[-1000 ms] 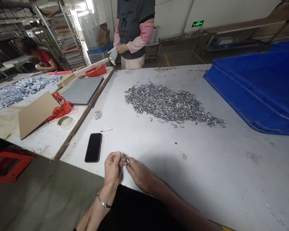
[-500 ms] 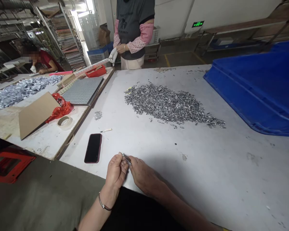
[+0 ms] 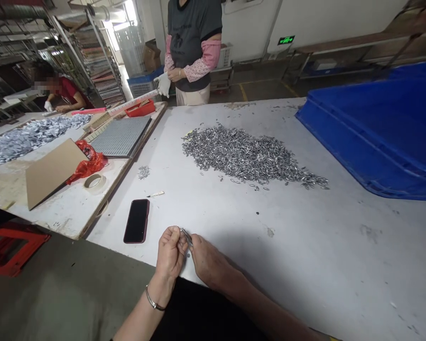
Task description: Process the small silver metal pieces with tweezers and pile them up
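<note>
Near the front edge of the white table [image 3: 305, 246], my left hand [image 3: 169, 251] pinches a small piece, too small to make out clearly. My right hand [image 3: 208, 260] is closed on a slim dark metal tool [image 3: 187, 236], whose tip meets the left fingertips. A large heap of small silvery oval pieces [image 3: 244, 154] lies farther back on the table. A much smaller pile [image 3: 144, 172] sits to its left. Beside my left hand lie a black phone [image 3: 137, 221] and a small knife-like tool [image 3: 156, 194].
A blue bin [image 3: 376, 137] stands at the right. On the left table are a cardboard sheet [image 3: 55, 173], red plastic [image 3: 88, 163], a tape roll [image 3: 94, 183] and a grey slatted stack [image 3: 120, 136]. One person [image 3: 191, 47] stands across; another [image 3: 69, 92] sits far left.
The view has shifted slightly. The standing person's gloved hand has risen a little and its fingers show. A small dark piece now shows on the table between my hands, which stay together.
</note>
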